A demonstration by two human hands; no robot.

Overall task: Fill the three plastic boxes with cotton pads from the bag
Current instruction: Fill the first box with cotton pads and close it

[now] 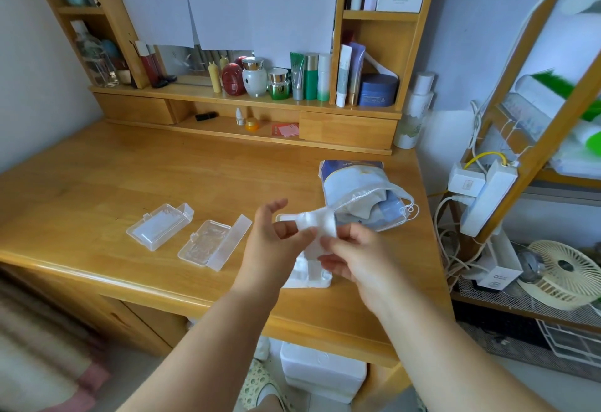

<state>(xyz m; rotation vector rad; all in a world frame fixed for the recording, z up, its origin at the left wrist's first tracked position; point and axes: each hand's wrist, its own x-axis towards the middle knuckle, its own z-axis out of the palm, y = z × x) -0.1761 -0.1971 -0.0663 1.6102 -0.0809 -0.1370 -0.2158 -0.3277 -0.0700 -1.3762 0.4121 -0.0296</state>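
Above the wooden desk (97, 190) my left hand (273, 236) and my right hand (351, 255) together pinch a small stack of white cotton pads (320, 226). Right behind them lies the blue and white bag (361, 193) with its mouth and drawstring towards me. Two clear plastic boxes lie open with lids back: one on the left (161, 226), one in the middle (214, 244). A third box (309, 273) sits under my hands, mostly hidden, with white inside it.
A shelf unit with cosmetics bottles and jars (279, 79) runs along the desk's back edge. A tall white bottle (414, 109) stands at the back right corner. Right of the desk are a power strip with cables (484, 193) and a fan (566, 271).
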